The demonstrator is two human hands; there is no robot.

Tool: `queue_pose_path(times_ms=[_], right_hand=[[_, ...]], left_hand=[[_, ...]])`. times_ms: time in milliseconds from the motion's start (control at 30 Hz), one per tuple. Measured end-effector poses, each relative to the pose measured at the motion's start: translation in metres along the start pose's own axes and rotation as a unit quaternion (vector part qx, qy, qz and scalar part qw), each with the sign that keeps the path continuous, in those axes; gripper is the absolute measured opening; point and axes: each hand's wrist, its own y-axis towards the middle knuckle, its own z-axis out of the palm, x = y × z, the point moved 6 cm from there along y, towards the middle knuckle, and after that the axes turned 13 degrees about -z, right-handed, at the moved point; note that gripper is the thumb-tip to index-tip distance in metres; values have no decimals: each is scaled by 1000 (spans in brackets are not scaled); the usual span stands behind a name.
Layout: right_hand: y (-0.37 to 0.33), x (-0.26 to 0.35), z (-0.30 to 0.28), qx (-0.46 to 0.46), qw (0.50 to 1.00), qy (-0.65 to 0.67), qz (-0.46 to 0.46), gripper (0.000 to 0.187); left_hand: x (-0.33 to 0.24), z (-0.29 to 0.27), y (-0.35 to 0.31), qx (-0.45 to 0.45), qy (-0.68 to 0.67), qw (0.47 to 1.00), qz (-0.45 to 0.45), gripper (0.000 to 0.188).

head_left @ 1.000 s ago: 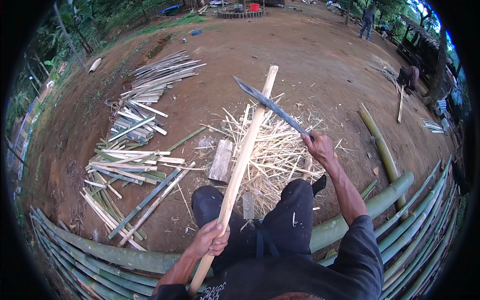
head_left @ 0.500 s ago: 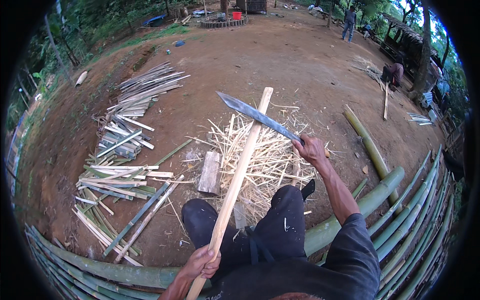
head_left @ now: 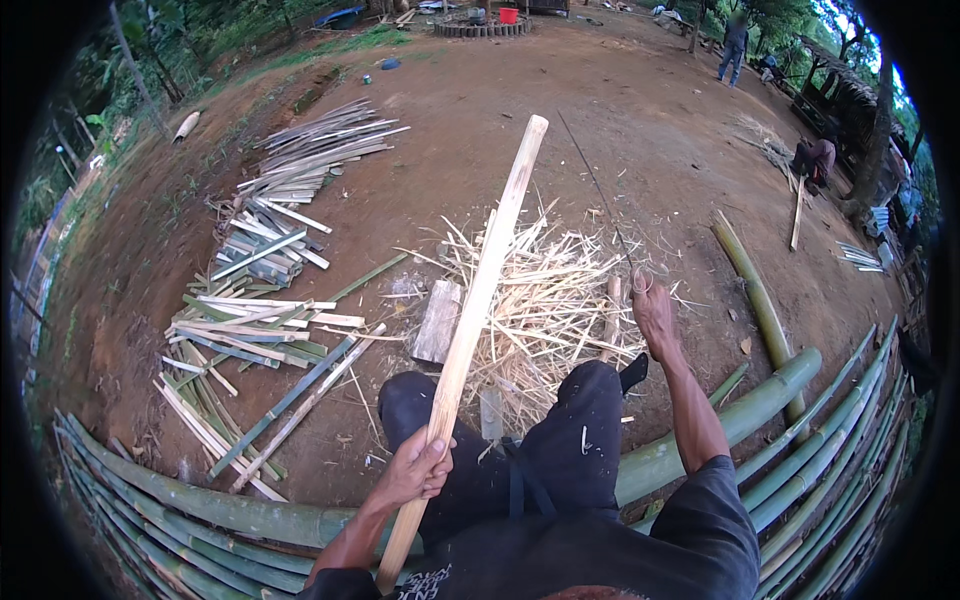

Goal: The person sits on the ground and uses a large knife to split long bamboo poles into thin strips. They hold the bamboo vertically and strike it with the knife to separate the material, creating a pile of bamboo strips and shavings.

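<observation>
Strip, pale, one [head_left: 492,265]: long and flat, slanting from the lower edge near the person's body up and away over the ground; its far end is in the air.

Left hand [head_left: 420,468]: clamped on the strip near its lower part, fingers wrapped round.

Right hand [head_left: 653,312]: closed on the grip of the knife, well apart from the left hand; the grip itself is mostly covered.

Knife [head_left: 599,190]: seen nearly edge-on as a thin dark line, pointing up and away to the right of the strip, with a gap between the two in this view.

Shavings [head_left: 550,312]: pale, tangled heap on the ground [head_left: 600,100], beyond the knees.

Block [head_left: 437,322]: weathered wood, lying just left of the shavings.

Dark object [head_left: 634,372]: beside the right knee; kind cannot be told.

Stack [head_left: 330,150]: slender lengths, far left. Pile [head_left: 260,325]: green and pale pieces, nearer, loosely crossed.

Thick pole [head_left: 730,425]: green bamboo, right of the person. Yellowish pole [head_left: 752,280]: lying beyond it. Thinner poles [head_left: 810,465]: green, side by side, lower right.

Bucket [head_left: 508,16]: red, at the far edge.

Other people: one standing [head_left: 734,50], one seated low [head_left: 818,160], both far right.
</observation>
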Motion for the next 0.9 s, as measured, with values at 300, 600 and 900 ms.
queue_pose_path(times_ms=[300, 600, 900], right_hand=[[-69, 110, 48, 165, 947, -51, -270, 54], [-12, 68, 56, 166, 977, -77, -106, 60], [-18, 68, 53, 173, 971, -71, -148, 59]], left_hand=[[-48, 9, 39, -5, -10, 1000, 29, 25], [-32, 8, 28, -14, -20, 1000, 1, 23], [-16, 9, 20, 9, -45, 999, -28, 24]])
